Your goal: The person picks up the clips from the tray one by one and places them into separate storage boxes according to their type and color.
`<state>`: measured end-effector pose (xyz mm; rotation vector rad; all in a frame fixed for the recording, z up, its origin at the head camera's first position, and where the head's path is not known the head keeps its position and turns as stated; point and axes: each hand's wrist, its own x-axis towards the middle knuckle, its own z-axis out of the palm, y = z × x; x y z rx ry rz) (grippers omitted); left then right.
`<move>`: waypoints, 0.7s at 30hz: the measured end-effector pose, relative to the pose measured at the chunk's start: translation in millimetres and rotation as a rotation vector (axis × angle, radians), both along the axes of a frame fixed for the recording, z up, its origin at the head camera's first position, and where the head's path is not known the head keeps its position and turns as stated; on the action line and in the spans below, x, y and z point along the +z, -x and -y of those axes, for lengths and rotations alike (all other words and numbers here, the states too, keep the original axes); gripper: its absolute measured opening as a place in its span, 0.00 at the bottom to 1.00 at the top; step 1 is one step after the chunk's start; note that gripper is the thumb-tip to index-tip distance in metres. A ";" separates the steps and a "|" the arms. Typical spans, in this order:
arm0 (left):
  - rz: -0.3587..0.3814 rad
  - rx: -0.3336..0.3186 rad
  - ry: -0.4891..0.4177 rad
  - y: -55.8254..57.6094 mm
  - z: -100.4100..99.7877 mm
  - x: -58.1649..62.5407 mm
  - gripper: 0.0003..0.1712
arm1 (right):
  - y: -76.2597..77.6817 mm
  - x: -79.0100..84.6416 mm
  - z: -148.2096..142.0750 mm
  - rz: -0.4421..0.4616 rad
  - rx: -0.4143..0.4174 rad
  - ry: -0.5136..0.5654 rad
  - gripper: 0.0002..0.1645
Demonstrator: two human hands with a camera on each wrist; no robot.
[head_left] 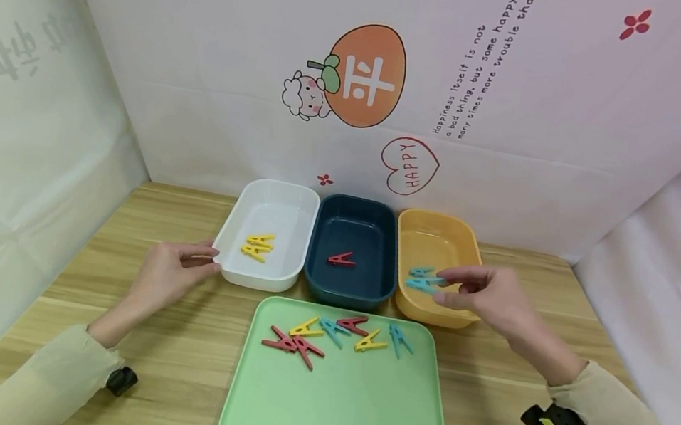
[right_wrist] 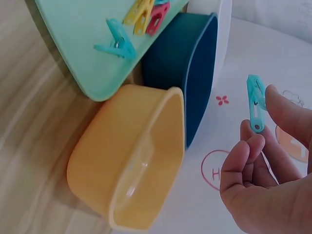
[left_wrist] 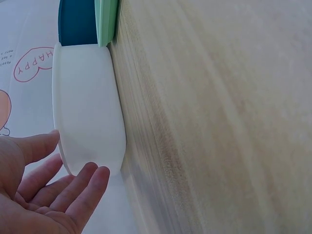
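Observation:
My right hand (head_left: 484,296) pinches a light-blue clothespin (right_wrist: 256,105) between thumb and fingertips, over the yellow bin (head_left: 471,248). Inside that bin shows another blue clothespin (head_left: 422,271). At the white bin's left side is my left hand (head_left: 177,273), its fingertips right at the rim of the white bin (head_left: 264,274). In the left wrist view, the thumb meets the rim and the loosely bent fingers lie by the outer wall. Two yellow clothespins (head_left: 255,253) lie in the white bin. A red clothespin (head_left: 341,258) lies in the dark blue bin (head_left: 345,296).
A green tray (head_left: 336,413) stands in front of the bins on the wooden table (head_left: 178,363). Red, yellow and blue clothespins (head_left: 370,341) lie scattered along its far half. A printed white cloth (head_left: 226,47) hangs behind the bins, with more cloth at both sides.

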<state>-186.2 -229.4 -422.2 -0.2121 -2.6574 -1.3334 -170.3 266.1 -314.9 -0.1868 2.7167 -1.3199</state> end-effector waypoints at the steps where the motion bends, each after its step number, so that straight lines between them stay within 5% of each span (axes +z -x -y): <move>1: -0.001 0.000 0.002 0.0 -0.1 0.2 0.17 | 2.7 1.7 -1.7 0.006 -0.003 -0.010 0.27; 21: -0.010 -0.001 0.003 0.0 0.3 0.0 0.17 | 57.6 14.3 -18.2 0.075 0.010 -0.137 0.35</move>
